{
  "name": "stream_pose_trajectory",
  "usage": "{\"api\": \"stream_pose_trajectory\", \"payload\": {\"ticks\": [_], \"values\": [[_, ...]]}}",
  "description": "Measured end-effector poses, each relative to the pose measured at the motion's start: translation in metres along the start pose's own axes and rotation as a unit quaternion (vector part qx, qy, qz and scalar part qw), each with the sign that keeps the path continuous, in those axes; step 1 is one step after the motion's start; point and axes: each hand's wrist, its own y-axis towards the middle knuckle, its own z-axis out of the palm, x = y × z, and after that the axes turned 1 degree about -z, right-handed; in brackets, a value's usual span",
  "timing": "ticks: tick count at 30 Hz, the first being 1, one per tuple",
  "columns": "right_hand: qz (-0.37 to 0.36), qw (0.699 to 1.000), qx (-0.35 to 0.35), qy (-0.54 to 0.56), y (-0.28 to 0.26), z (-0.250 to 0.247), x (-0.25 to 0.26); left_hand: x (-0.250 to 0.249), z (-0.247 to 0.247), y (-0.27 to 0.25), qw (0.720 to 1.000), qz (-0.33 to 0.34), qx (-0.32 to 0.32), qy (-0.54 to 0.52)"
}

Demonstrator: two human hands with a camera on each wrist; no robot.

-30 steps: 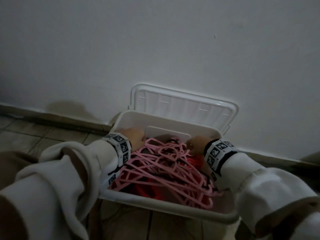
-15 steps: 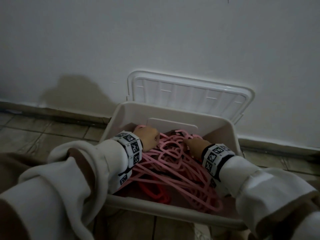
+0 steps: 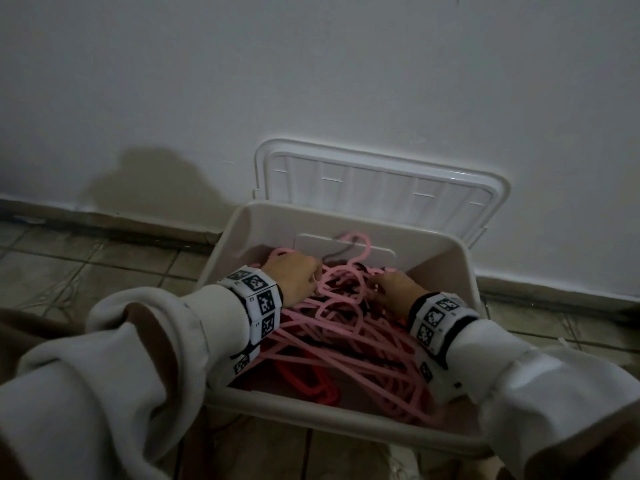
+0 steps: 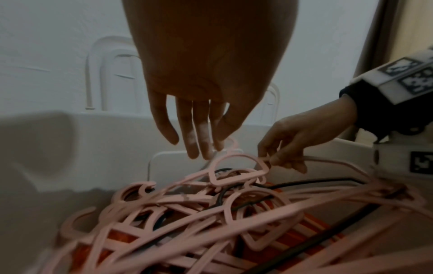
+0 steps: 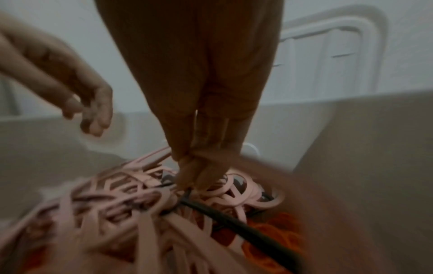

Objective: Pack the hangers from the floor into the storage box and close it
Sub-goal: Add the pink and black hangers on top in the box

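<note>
**Hangers in the box, lid still open**

We had both hands inside the beige plastic storage box (image 3: 349, 424), on a tangle of pink plastic hangers (image 3: 346, 327). Our left hand (image 3: 294, 282) hovered with relaxed fingers; our right hand (image 3: 394, 289) pinched a hanger. The white ribbed lid (image 3: 381, 181) leaned on the wall. Packing looked nearly done; closing remained.

No readable text, only coded square markers on wrist bands (image 3: 258, 296)
</note>
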Motion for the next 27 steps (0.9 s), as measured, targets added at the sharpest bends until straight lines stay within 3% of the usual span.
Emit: {"api": "stream_pose_trajectory", "payload": {"ticks": [4, 9, 11, 13, 19, 24, 25, 27], "values": [[-0.024, 0.97, 0.029, 0.24, -0.004, -0.003, -0.011, 0.001, -0.002, -0.001, 1.0, -0.015, -0.022, 0.005], [-0.077, 0.926, 0.127, 0.347, -0.015, -0.012, -0.012, 0.006, 0.01, 0.002, 0.989, -0.019, 0.058, -0.137], [-0.085, 0.929, 0.12, 0.34, -0.018, -0.016, -0.009, 0.003, 0.014, 0.001, 0.974, -0.003, 0.068, -0.216], [-0.073, 0.942, 0.068, 0.32, -0.016, -0.018, -0.011, -0.001, 0.013, -0.001, 0.969, 0.006, 0.047, -0.241], [0.043, 0.97, -0.086, 0.223, -0.017, -0.038, -0.034, 0.006, 0.003, 0.001, 0.953, -0.016, -0.133, -0.273], [0.073, 0.946, -0.265, 0.174, -0.018, -0.042, -0.033, 0.008, 0.005, 0.005, 0.952, -0.055, -0.151, -0.259], [0.072, 0.951, -0.263, 0.144, -0.021, -0.044, -0.031, 0.01, 0.005, 0.006, 0.946, -0.074, -0.152, -0.276], [0.046, 0.985, -0.138, 0.097, -0.023, -0.04, -0.026, 0.012, 0.003, 0.006, 0.931, -0.075, -0.159, -0.32]]}}
